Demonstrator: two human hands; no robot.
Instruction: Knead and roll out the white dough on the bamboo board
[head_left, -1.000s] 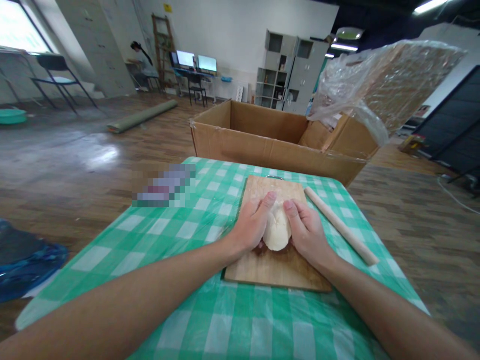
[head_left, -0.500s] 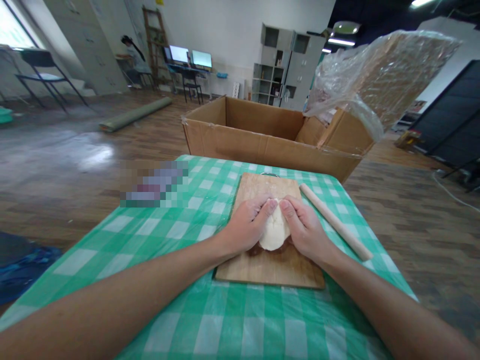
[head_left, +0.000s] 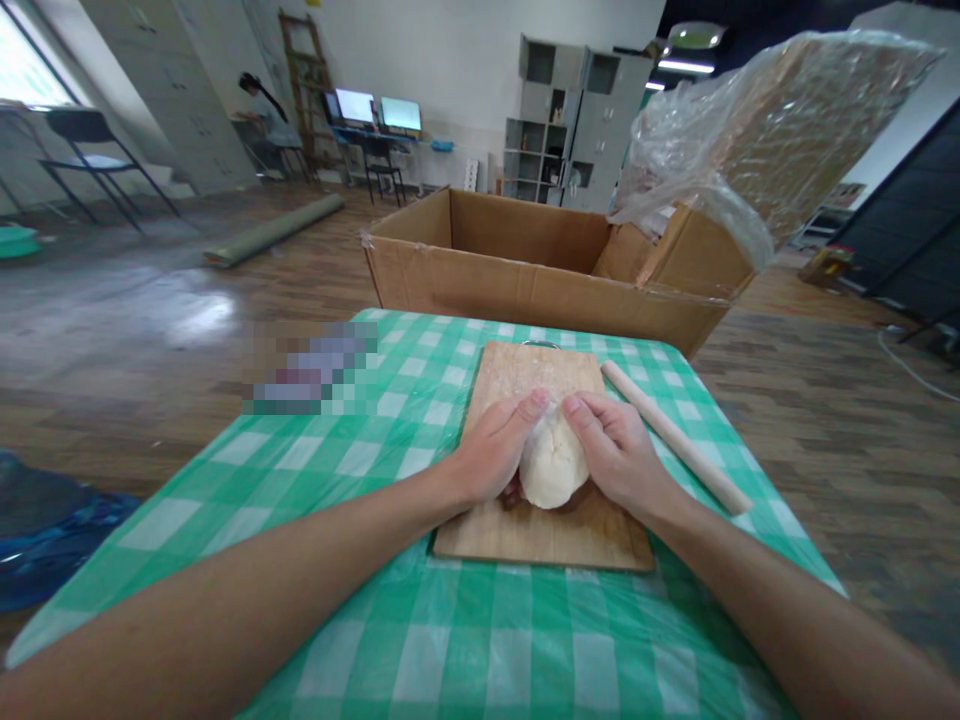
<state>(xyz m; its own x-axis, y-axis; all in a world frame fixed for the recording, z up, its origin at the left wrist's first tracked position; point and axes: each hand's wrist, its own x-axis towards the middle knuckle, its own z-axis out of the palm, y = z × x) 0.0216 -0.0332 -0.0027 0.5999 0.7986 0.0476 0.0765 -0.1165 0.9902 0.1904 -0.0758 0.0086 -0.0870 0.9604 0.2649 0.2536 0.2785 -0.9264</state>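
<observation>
Both hands, left hand (head_left: 491, 455) and right hand (head_left: 616, 455), cup the dough (head_left: 553, 465), fingers curled around it, mid-board (head_left: 525, 375); dough looks unflattened, rolling pin (head_left: 675, 437) untouched at the right edge.

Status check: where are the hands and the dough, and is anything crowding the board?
Left hand and right hand cupped on dough. Dough on cutting board. Rolling pin lies right of board, apart.

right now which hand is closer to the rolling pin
Right. The right hand cups the dough on the side facing the rolling pin, a short gap away. The left hand is on the dough's far side.
</observation>
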